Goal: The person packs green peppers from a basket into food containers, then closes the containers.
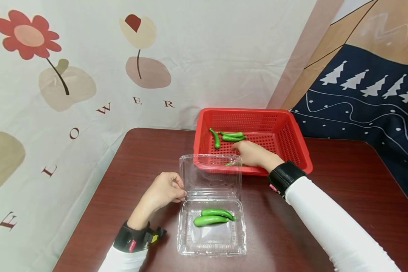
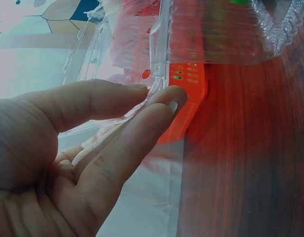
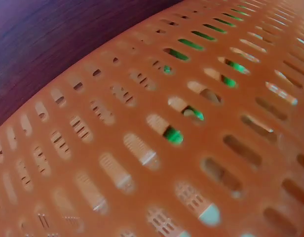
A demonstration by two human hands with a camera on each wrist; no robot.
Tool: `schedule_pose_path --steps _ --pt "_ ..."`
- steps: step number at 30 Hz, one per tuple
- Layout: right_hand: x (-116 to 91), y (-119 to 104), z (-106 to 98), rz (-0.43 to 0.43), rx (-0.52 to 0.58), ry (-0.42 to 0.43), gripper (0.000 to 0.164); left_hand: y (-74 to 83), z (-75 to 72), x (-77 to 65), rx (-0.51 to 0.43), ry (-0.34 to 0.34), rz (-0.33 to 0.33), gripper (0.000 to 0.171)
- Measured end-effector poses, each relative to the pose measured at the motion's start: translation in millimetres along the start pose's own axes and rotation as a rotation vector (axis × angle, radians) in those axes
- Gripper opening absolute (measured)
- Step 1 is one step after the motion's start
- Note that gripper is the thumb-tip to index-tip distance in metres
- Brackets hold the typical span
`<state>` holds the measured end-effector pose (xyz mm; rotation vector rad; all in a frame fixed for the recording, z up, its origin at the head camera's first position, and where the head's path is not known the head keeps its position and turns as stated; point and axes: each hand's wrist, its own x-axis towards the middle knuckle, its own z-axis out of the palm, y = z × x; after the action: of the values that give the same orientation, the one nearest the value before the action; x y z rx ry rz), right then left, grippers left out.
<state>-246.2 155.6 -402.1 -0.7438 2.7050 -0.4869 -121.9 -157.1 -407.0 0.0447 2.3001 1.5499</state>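
My left hand [image 1: 164, 190] pinches the side edge of a clear plastic clamshell box [image 1: 212, 247] near its hinge, between thumb and fingertips [image 2: 164, 111]. The box stands open, its lid [image 1: 207, 181] raised at the far side. Two green chili peppers [image 1: 210, 220] lie side by side in the base. My right hand [image 1: 253, 153] reaches down into a red plastic basket [image 1: 292, 139], fingers bent downward. Close below it, part of a green pepper [image 1: 228, 164] shows through the lid. I cannot tell whether those fingers hold it; the slotted basket wall [image 3: 191, 158] blocks the right wrist view.
Several more green peppers [image 1: 229, 136] lie in the basket's left half. The basket sits at the back of a dark red-brown table [image 1: 149, 151]. Behind it hang a white flower-print cloth [image 1: 190, 56] and a dark blue cloth with white trees [image 1: 360, 98].
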Motion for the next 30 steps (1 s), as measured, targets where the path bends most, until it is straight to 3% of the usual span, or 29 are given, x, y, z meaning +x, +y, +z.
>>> schedule_pose_path --steps 4,12,16,25,30 --pt "1.3 -1.5 2.0 -0.023 -0.026 -0.059 0.041 -1.1 -0.1 0.0 -0.009 -0.001 0.006 0.020" --pt "1.2 -3.6 1.9 0.049 -0.023 -0.139 0.026 -2.1 -0.1 -0.6 -0.016 -0.002 0.014 0.021" --pt "-0.2 -3.9 2.2 0.071 -0.045 -0.132 0.025 -2.0 0.1 -1.3 -0.018 -0.003 0.015 0.021" --pt "1.2 -4.2 1.6 0.031 -0.074 -0.066 0.015 0.0 0.6 -2.2 -0.021 -0.005 0.007 0.021" --pt "1.4 -1.5 1.6 0.075 -0.036 -0.049 0.011 -0.2 0.8 -2.3 -0.016 0.001 -0.002 0.021"
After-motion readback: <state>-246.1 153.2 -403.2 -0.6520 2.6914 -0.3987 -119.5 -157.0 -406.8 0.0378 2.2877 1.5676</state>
